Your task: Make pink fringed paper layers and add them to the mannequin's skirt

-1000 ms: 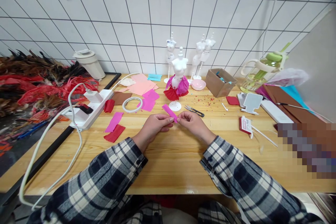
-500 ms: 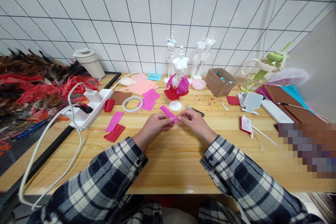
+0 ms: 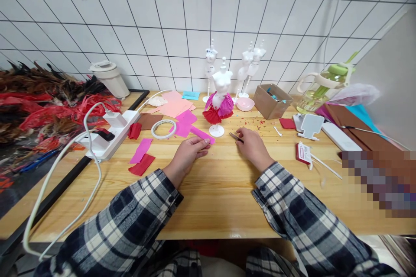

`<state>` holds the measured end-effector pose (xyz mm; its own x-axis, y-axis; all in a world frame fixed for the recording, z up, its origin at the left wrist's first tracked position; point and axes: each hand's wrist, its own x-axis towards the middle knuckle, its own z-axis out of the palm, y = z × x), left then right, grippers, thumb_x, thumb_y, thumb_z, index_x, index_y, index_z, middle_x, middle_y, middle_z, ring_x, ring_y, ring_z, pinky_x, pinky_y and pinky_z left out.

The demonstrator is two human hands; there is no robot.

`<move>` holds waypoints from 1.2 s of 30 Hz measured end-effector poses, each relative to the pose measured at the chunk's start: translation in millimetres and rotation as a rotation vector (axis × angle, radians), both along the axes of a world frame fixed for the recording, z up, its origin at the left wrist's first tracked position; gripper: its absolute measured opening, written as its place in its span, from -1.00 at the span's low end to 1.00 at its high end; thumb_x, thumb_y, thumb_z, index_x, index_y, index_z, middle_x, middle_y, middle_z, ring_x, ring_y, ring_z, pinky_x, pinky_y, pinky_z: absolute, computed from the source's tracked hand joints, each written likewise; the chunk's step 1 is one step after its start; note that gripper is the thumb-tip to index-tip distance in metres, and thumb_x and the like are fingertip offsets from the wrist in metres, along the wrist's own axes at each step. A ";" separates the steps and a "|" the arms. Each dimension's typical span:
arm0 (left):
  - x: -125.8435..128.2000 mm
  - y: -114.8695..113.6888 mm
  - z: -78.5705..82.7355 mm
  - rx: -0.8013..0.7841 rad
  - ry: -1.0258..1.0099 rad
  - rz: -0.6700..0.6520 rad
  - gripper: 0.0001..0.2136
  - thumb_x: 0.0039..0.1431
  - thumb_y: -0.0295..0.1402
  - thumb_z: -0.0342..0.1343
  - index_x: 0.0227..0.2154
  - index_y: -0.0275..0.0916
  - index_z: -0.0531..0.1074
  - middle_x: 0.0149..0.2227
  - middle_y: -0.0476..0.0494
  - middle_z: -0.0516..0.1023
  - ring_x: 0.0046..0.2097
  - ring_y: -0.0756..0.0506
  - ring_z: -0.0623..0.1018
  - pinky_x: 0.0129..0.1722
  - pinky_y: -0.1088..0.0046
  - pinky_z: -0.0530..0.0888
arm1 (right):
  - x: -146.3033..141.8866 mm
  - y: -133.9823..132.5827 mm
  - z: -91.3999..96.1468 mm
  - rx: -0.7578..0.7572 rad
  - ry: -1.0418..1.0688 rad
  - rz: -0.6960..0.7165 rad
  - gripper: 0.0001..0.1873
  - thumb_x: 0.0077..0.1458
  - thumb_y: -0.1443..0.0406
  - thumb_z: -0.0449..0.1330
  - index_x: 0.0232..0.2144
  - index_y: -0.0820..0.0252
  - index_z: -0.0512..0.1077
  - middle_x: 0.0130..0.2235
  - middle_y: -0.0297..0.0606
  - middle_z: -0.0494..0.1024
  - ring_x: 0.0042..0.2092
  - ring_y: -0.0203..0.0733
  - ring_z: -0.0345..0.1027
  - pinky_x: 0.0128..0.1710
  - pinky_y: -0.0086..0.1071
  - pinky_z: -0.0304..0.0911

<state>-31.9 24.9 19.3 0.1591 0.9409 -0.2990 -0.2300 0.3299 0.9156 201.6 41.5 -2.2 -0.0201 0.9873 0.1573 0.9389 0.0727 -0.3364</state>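
Observation:
My left hand (image 3: pixel 188 156) pinches a folded magenta strip of crepe paper (image 3: pixel 202 134) between thumb and fingers, near the strip's right end. On the table to the right, my right hand (image 3: pixel 253 147) has its fingers closed over the handles of small thread snips (image 3: pixel 234 136); the blades stick out to the left and the handles are hidden. Just beyond both hands stands a white miniature mannequin (image 3: pixel 222 82), dressed in a ruffled skirt (image 3: pixel 218 113) of magenta over red. A roll of tape (image 3: pixel 164 130) lies left of the strip, beside flat magenta paper (image 3: pixel 183 124).
Magenta (image 3: pixel 141 150) and red paper pieces (image 3: pixel 142 164) lie at left, near a power strip (image 3: pixel 113 136). Behind are more mannequins (image 3: pixel 210 62), a pink bowl (image 3: pixel 245 104) and a cardboard box (image 3: pixel 272 101). A bottle (image 3: pixel 325 88) and phone stand (image 3: pixel 311 127) are at right.
My right hand has let go of the magenta strip and moved right onto the thread snips. My left hand still holds the strip, now lower and flatter.

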 end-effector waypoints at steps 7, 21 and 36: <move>1.5 1.0 -1.0 -0.011 -0.030 0.007 -0.64 -0.24 -0.20 0.45 -0.39 -0.32 0.56 -0.30 -0.18 0.58 -0.25 -0.03 0.53 -0.24 0.48 0.45 | -0.5 -3.4 4.2 -0.030 -0.043 0.034 -0.82 0.22 0.25 0.12 -0.29 0.26 0.45 -0.18 0.05 0.50 -0.12 0.01 0.36 -0.13 -0.24 0.16; 5.8 1.3 -3.2 -0.061 -0.211 0.108 -0.72 -0.18 -0.33 0.43 -0.43 -0.30 0.49 -0.35 -0.06 0.52 -0.26 0.01 0.51 -0.23 0.50 0.46 | -58.3 -32.6 10.8 -0.446 1.035 0.178 -0.87 0.10 0.23 0.11 -0.33 0.16 0.37 -0.54 -0.43 0.37 -0.54 -0.34 0.18 -0.52 -0.46 0.09; 8.0 -1.3 -1.4 -0.062 -0.177 0.086 -0.72 -0.20 -0.32 0.43 -0.45 -0.31 0.49 -0.34 -0.11 0.56 -0.21 -0.04 0.55 -0.12 0.41 0.45 | -57.9 -36.3 6.4 -0.293 0.806 0.291 -0.45 0.27 -0.09 -0.18 -0.37 0.16 0.36 -0.56 -0.41 0.24 -0.45 -0.25 0.19 -0.35 -0.36 0.13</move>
